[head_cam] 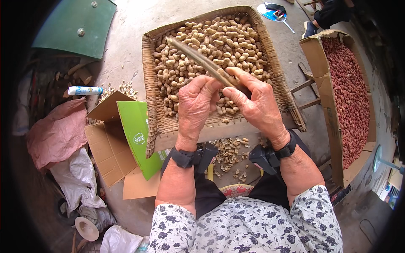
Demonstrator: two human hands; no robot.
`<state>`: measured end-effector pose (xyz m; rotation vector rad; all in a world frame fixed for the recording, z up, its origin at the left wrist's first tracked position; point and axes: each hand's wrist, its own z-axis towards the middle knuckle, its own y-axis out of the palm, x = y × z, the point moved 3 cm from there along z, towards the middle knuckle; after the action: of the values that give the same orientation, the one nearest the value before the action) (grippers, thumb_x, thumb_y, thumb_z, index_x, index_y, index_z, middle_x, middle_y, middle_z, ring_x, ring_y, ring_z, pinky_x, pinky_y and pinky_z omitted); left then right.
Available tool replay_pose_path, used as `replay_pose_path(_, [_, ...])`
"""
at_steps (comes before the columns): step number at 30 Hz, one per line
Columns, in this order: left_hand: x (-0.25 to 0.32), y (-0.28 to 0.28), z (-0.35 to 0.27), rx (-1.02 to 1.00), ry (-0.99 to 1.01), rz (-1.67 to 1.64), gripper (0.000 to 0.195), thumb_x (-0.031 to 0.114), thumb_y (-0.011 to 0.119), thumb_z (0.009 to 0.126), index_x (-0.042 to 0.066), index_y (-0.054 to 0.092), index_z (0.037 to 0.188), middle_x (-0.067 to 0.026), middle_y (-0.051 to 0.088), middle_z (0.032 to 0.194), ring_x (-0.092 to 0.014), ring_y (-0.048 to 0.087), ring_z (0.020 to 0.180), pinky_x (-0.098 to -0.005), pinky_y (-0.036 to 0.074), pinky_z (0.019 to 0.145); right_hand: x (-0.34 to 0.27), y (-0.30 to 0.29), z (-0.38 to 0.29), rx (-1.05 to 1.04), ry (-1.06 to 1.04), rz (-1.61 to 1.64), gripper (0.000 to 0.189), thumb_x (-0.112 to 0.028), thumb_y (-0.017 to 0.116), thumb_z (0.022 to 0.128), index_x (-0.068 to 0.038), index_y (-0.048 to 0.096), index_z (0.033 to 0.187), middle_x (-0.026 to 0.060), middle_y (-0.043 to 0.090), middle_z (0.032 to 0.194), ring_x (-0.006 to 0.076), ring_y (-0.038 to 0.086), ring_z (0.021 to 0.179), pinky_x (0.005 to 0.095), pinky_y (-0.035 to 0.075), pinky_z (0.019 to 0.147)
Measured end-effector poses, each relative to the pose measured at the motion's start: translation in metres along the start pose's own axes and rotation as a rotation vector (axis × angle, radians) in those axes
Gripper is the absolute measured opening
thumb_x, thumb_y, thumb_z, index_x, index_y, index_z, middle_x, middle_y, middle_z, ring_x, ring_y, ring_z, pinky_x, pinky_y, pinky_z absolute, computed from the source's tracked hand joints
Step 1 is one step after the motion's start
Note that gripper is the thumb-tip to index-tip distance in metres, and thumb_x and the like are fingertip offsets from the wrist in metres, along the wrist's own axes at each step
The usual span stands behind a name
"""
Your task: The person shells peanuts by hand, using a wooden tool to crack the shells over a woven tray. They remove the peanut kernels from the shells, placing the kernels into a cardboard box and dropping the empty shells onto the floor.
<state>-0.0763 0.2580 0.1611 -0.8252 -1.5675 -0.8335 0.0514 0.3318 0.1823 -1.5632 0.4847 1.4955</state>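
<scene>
A woven wicker tray (pixel 148 79) full of unshelled peanuts (pixel 186 47) lies before me. Over its near part, both hands are on a split, tong-like wooden stick (pixel 199 58) that points to the far left. My left hand (pixel 199 98) pinches it near its lower end between thumb and fingers. My right hand (pixel 256 98) grips that same end, its thumb below and its index finger along the stick. Whether a peanut is caught between the stick's halves is hidden by my fingers. Empty peanut shells (pixel 231 151) lie below the tray, between my knees.
On the right stands a long cardboard box (pixel 332 110) of red shelled peanuts, near a wooden frame (pixel 305 85). An open green and brown carton (pixel 133 136) is at the left, beside sacks (pixel 60 129). A person's foot (pixel 310 29) and a hand fan (pixel 269 14) are at the upper right.
</scene>
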Motion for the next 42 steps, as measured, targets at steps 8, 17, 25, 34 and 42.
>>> replay_pose_path(8, [-0.01, 0.008, 0.001, -0.083, -0.152, -0.142, 0.019, 0.022, 0.065, 0.085, 0.003, 0.066, 0.083, 0.0005, 0.058, 0.062, -0.004, 0.048, 0.048, -0.0156, 0.037, 0.042, 0.007, -0.003, 0.0, 0.019, 0.188, 0.263, 0.015, -0.013, 0.063, 0.083, 0.001, 0.063, 0.09, 0.001, 0.058, 0.068, 0.0054, 0.047, 0.062, 0.024, 0.04, 0.054])
replay_pose_path(17, [-0.005, 0.016, 0.002, -0.063, -0.059, -0.148, 0.02, 0.009, 0.065, 0.083, 0.001, 0.064, 0.102, -0.0046, 0.064, 0.073, -0.007, 0.058, 0.058, -0.0186, 0.049, 0.052, 0.014, -0.005, 0.001, -0.035, 0.267, 0.312, 0.013, -0.011, 0.059, 0.085, 0.001, 0.064, 0.084, -0.0005, 0.059, 0.069, 0.004, 0.05, 0.064, 0.0237, 0.042, 0.055])
replay_pose_path(25, [-0.004, 0.009, 0.001, -0.183, -0.122, -0.163, 0.026, 0.002, 0.062, 0.083, -0.003, 0.061, 0.108, -0.0093, 0.066, 0.08, -0.013, 0.064, 0.067, -0.0255, 0.057, 0.059, 0.012, 0.001, -0.002, -0.1, 0.262, 0.368, 0.014, -0.009, 0.057, 0.085, 0.002, 0.063, 0.091, 0.0015, 0.061, 0.072, 0.0054, 0.053, 0.064, 0.023, 0.044, 0.056])
replay_pose_path(34, [-0.025, 0.017, 0.001, -0.057, -0.183, -0.494, 0.021, 0.004, 0.062, 0.083, -0.003, 0.06, 0.103, -0.0089, 0.064, 0.083, -0.013, 0.063, 0.063, -0.0245, 0.056, 0.056, 0.008, 0.008, -0.005, 0.038, 0.358, 0.426, 0.014, -0.01, 0.056, 0.088, 0.003, 0.06, 0.091, 0.0018, 0.062, 0.072, 0.0031, 0.059, 0.059, 0.0171, 0.049, 0.05])
replay_pose_path(42, [-0.024, 0.018, 0.006, -0.011, -0.216, -0.658, 0.022, 0.006, 0.058, 0.087, -0.004, 0.055, 0.107, -0.0103, 0.063, 0.089, -0.017, 0.065, 0.071, -0.0265, 0.057, 0.062, 0.019, 0.011, -0.001, 0.039, 0.461, 0.78, 0.01, -0.012, 0.059, 0.088, -0.002, 0.06, 0.092, -0.0028, 0.059, 0.072, -0.0007, 0.052, 0.056, 0.0128, 0.039, 0.043])
